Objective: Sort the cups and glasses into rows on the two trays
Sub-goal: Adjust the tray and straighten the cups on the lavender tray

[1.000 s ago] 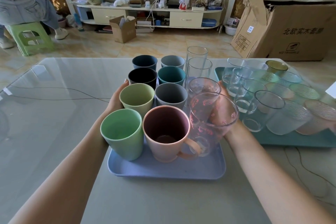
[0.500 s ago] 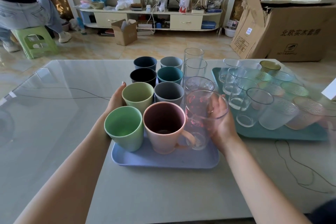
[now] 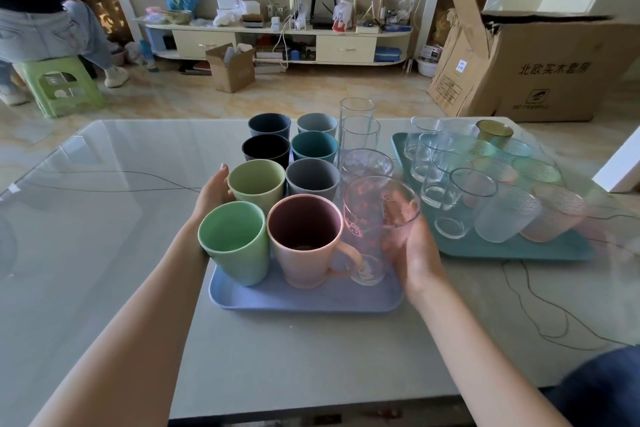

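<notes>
On the blue tray (image 3: 304, 298), right hand (image 3: 412, 246) grip wraps the pink-printed glass (image 3: 367, 229) beside the pink mug (image 3: 306, 239); left hand (image 3: 213, 189) grip presses the olive cup (image 3: 258, 184)

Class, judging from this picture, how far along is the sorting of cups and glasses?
Done: coloured plastic cups stand in two rows on the lavender tray; glasses fill the teal tray. In hand: the right hand sets the red-patterned clear glass closing the third row. Left: apparently only releasing it.

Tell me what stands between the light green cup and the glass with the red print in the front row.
In the head view, only the pink mug stands between the light green cup and the red-printed glass, its handle toward the glass.
</notes>
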Available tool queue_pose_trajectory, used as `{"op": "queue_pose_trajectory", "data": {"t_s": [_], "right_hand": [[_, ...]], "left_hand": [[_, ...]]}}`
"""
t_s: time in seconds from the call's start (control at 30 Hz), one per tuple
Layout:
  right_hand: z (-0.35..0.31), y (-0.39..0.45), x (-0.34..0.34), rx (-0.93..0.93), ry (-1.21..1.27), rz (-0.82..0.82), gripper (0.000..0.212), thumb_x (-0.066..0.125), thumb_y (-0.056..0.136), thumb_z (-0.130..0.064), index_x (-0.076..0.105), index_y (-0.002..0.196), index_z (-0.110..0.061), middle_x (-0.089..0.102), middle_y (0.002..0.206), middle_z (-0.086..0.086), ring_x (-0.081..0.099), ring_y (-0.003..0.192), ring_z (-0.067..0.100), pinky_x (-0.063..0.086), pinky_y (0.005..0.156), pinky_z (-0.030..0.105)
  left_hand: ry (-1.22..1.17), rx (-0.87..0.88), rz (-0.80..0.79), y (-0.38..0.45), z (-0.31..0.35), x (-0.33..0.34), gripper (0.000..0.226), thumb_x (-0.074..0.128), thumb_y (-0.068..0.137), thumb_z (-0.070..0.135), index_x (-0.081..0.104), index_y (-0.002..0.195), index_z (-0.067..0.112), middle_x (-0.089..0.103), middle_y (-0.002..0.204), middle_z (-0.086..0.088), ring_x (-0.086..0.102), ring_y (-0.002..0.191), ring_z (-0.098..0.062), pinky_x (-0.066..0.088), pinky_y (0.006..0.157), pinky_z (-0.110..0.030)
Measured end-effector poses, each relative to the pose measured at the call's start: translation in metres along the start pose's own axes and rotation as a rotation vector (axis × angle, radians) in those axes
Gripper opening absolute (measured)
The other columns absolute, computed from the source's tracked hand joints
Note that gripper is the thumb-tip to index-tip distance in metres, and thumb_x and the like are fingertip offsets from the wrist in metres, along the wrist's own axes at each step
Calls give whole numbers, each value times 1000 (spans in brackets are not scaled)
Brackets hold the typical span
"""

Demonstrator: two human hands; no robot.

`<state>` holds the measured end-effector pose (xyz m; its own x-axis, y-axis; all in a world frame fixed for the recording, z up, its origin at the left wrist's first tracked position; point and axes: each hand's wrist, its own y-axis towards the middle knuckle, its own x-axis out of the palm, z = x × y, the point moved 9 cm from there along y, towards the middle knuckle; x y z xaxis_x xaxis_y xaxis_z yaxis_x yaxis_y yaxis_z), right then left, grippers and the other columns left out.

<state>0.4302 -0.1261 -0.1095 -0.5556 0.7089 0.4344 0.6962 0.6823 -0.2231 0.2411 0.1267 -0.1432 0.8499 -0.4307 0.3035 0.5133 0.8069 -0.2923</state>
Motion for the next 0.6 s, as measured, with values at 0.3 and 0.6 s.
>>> {"op": "queue_pose_trajectory", "data": {"t_s": [0.3,0.6], "right_hand": [[-3,-74,-39,-385,-473,328,18,52,89,-6,52,78,-21,60,79,0,57,77,14,45,70,21],[-20,-112,22,-688,-1016,89,21,57,88,-17,62,108,-22,63,84,-7,54,66,5,41,58,26]], "left_hand": [[-79,39,110,-72,9,-9,38,40,96,41,60,114,14,64,110,-9,64,93,-23,48,80,-34],[590,245,336,-135,39,4,19,56,89,33,57,99,16,59,98,-7,54,77,-18,42,59,-27]]}}
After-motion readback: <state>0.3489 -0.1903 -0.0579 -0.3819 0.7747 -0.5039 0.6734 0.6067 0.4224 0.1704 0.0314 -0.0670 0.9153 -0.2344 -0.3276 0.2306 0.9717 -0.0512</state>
